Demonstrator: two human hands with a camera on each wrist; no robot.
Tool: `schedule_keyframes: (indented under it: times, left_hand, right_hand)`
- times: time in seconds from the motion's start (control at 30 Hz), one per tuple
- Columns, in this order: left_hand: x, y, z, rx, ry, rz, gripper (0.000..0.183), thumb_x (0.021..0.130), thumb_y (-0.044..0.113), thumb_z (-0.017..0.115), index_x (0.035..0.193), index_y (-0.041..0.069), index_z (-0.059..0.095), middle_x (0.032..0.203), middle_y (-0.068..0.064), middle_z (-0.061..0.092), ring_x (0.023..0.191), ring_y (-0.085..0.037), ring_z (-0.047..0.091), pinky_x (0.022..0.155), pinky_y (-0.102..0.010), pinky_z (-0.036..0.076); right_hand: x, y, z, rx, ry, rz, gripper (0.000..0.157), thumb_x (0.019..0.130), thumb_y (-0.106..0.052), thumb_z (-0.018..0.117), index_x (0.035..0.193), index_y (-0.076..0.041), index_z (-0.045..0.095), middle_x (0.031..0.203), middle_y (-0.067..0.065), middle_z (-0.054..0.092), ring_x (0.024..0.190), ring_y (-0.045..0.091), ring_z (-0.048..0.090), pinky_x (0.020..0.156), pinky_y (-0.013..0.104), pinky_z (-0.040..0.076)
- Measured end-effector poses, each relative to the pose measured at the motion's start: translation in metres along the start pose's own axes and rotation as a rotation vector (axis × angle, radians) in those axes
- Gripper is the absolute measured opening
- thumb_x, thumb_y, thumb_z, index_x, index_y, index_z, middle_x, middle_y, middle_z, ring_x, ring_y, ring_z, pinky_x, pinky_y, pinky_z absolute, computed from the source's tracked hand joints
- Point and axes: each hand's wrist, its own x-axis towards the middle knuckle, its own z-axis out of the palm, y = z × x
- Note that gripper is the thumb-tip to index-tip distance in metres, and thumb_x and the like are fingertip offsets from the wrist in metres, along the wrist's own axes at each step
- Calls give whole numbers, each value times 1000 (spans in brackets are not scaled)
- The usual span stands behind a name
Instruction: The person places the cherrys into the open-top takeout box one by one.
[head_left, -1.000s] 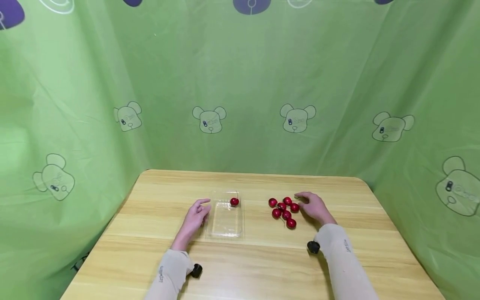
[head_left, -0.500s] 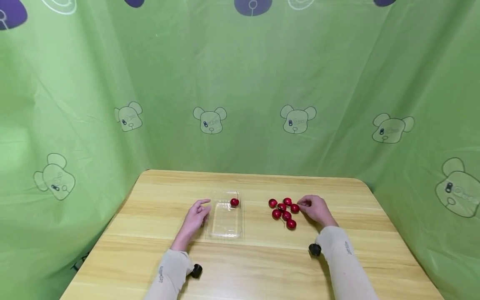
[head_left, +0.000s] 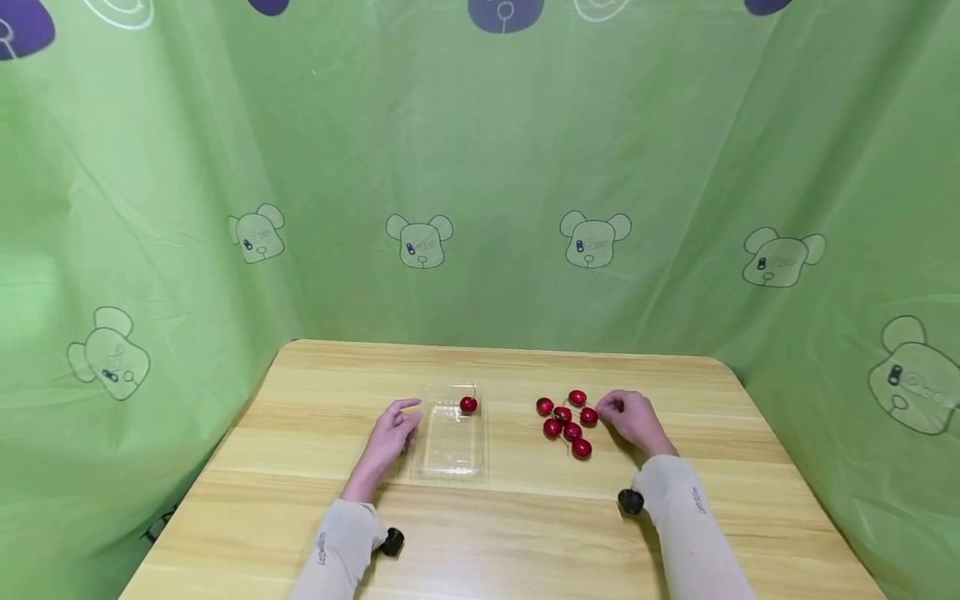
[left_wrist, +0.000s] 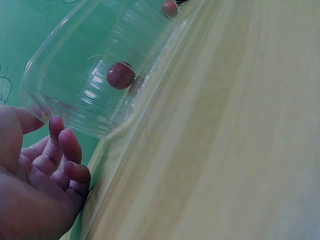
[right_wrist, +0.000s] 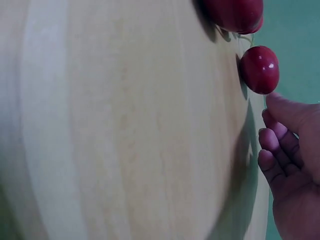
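Note:
A clear plastic container (head_left: 450, 472) lies on the table with one cherry (head_left: 468, 405) near its far right corner. My left hand (head_left: 392, 432) is at the container's left side, fingers loosely bent, fingertips at the rim in the left wrist view; a firm grip does not show. To the right sits a cluster of red cherries (head_left: 572, 432) with stems. At its right edge my right hand (head_left: 632, 417) has thumb and forefinger together, seeming to pinch a stem of the back cherry (head_left: 577, 398). Its thumb lies close against the nearest cherry (right_wrist: 260, 70); the forefinger is mostly hidden.
The wooden table (head_left: 510, 533) has rounded far corners. A green curtain (head_left: 495, 167) with bear drawings hangs behind and at both sides. A black wrist camera (head_left: 630, 501) sits by the right sleeve, another camera (head_left: 392, 542) by the left.
My right hand has brought its thumb and forefinger together beside the cherries. The back cherry has shifted slightly away and to the right. My left hand and the container stay put.

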Motion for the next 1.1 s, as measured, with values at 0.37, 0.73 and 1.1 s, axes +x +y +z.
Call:
schedule_keyframes:
  times: [0.37,0.73,1.1]
  left_hand:
    - [2,-2,-2,21,-9,-6,43,106,18,59,146,4,53,78,-2,57,67,-16,54,63,-25,44]
    - [3,-2,-2,-1,-8,-5,44,106,15,60,146,2,52,78,-4,57,67,-18,52,62,-25,45]
    - [3,-1,-1,2,-3,-6,44,105,18,61,146,3,53,77,-3,57,67,-17,52,62,-25,44]
  right_hand:
    - [-4,-17,-8,59,35,-2,20,106,-21,61,113,-5,71,104,13,69,93,24,61,82,33,51]
    - [-4,-45,-12,85,51,-91,19,105,-22,63,112,-6,71,105,14,71,94,23,63,86,36,53]
    - [-6,-89,0,113,60,-176,15,102,-20,67,107,-7,72,96,8,70,87,18,60,76,28,51]
